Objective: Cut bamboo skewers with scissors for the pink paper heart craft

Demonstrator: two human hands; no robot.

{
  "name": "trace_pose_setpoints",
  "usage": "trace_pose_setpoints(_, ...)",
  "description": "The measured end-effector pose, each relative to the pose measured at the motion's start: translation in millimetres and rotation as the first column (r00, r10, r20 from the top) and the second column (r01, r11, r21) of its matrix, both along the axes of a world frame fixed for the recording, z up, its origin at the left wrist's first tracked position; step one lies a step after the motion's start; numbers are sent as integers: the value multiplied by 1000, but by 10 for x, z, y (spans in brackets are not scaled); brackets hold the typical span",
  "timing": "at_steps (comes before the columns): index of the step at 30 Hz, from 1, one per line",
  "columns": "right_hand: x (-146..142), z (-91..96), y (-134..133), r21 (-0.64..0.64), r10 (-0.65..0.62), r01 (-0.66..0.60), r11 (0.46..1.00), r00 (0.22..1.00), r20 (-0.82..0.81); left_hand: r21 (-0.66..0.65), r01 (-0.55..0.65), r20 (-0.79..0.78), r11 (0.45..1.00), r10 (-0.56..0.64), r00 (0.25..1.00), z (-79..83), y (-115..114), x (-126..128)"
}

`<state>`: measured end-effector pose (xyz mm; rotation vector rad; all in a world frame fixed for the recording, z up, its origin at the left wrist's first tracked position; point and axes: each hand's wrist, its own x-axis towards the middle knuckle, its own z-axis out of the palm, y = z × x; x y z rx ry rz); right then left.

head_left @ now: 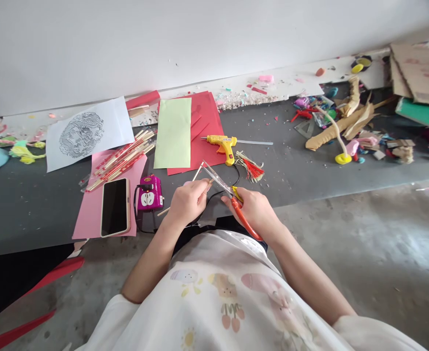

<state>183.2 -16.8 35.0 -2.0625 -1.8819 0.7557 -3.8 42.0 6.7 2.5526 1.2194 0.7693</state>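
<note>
My left hand (188,200) is closed around a thin wooden stick (198,172) that pokes out past the fingers on both sides. My right hand (254,210) grips orange-handled scissors (222,184), whose blades are parted and point up-left toward the stick's far end. Both hands hover over the near edge of the grey mat (27,204), above my lap. A yellow glue gun (223,145) lies just beyond them on red paper (207,122), its black cord running down between my hands.
To the left lie a phone (115,206) on pink paper (90,217), a purple gadget (150,193), a bundle of sticks (121,158), a printed sheet (88,132) and pale green paper (173,131). A red tassel (251,168) and craft scraps (340,124) lie right.
</note>
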Motion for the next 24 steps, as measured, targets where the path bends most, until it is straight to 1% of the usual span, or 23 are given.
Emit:
trace_pose_setpoints(4,-4,-19,-8,2,15,-15,1000,999,29,20,-27,-8,999,27,1000,-25,-13,6)
trace_pose_setpoints(9,-17,-15,-17,19,20,-21,1000,998,56,61,-43,24,997,41,999,-25,-20,22)
trace_pose_setpoints(14,-5,47,-30,40,73,-75,996,996,45,108,-40,86,993,31,996,-29,-22,8)
trace_pose_setpoints(18,5,85,-29,31,105,-106,994,994,42,113,-33,100,993,21,995,13,-30,3)
trace_pose_setpoints(21,7,89,-31,30,108,-110,994,993,49,163,-36,101,986,20,995,37,-34,1)
trace_pose_setpoints(24,8,78,-34,30,113,-114,993,992,56,203,-32,104,979,11,995,28,-36,-6)
